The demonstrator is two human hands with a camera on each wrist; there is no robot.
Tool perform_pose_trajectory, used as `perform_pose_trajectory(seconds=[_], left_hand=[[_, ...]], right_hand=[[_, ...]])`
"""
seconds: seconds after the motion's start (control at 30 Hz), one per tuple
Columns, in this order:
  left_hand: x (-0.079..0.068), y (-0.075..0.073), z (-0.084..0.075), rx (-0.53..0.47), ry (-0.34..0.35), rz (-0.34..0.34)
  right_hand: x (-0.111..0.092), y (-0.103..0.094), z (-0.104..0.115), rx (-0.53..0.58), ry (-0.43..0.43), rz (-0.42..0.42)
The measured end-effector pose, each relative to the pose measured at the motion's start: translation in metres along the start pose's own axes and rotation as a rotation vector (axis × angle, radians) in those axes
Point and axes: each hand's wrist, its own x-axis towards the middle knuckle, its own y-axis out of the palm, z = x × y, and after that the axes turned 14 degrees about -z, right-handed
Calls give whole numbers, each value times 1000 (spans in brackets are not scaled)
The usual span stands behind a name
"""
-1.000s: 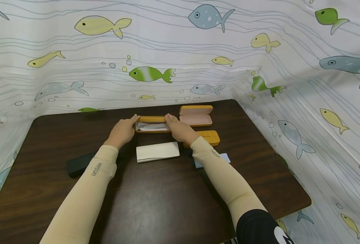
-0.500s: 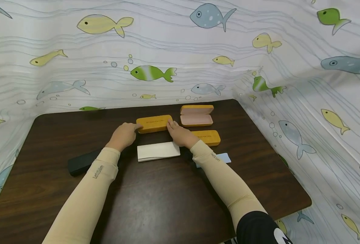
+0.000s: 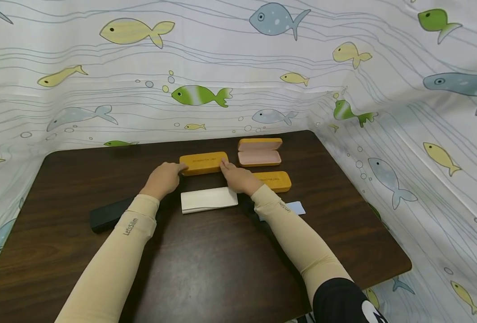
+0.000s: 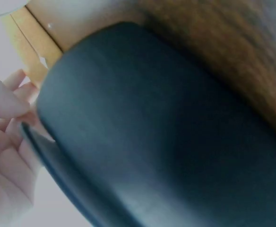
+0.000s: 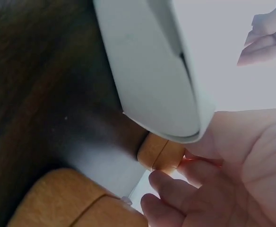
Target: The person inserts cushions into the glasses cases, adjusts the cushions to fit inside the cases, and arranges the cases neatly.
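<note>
A yellow-orange glasses case [image 3: 203, 163] lies with its lid down near the back of the table, between my two hands. My left hand [image 3: 163, 180] holds its left end, index finger reaching over the lid's corner. At the right end my right hand [image 3: 238, 178] grips it, fingertips on the corner. In the left wrist view a large black case blocks much of the scene, with the fingers [image 4: 16, 101] at the orange end. A folded white glasses case [image 3: 209, 200] lies in front of the held one; it looms large in the right wrist view.
Behind the right hand stands an opened orange case [image 3: 260, 152] with pink lining. Another closed orange case [image 3: 277, 181] lies by the right wrist. A light blue cloth [image 3: 296, 208] shows beside the right forearm, and a black case [image 3: 108, 216] beside the left.
The orange case between my hands was open with whitish contents showing a second ago; its lid has come down. Both hands have slid slightly lower along its ends and now stay still.
</note>
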Motion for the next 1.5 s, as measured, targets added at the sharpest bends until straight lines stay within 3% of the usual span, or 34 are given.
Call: perform_pose_trajectory(seconds=[0.23, 0.43, 0.67, 0.87, 1.03, 1.17, 1.3, 1.5], left_hand=[[1, -4, -5, 43, 10, -13], [2, -4, -15, 12, 10, -33], [5, -10, -34, 59, 59, -113], [6, -11, -60, 60, 120, -146], [3, 0, -91, 53, 231, -183], [0, 9, -116, 37, 299, -185], [-4, 23, -138, 12, 341, -154], [-15, 46, -164, -6, 392, -129]], right_hand=[[2, -2, -9, 50, -62, -31], [-4, -6, -23, 127, -49, -57], [-14, -13, -36, 228, -20, -106], [-23, -18, -52, 232, -5, -170], [-40, -14, -71, 238, 12, -245], [-56, -16, -81, 253, 98, -292], [-74, -20, -90, 242, 222, -304], [-106, -23, -104, 197, 298, -265]])
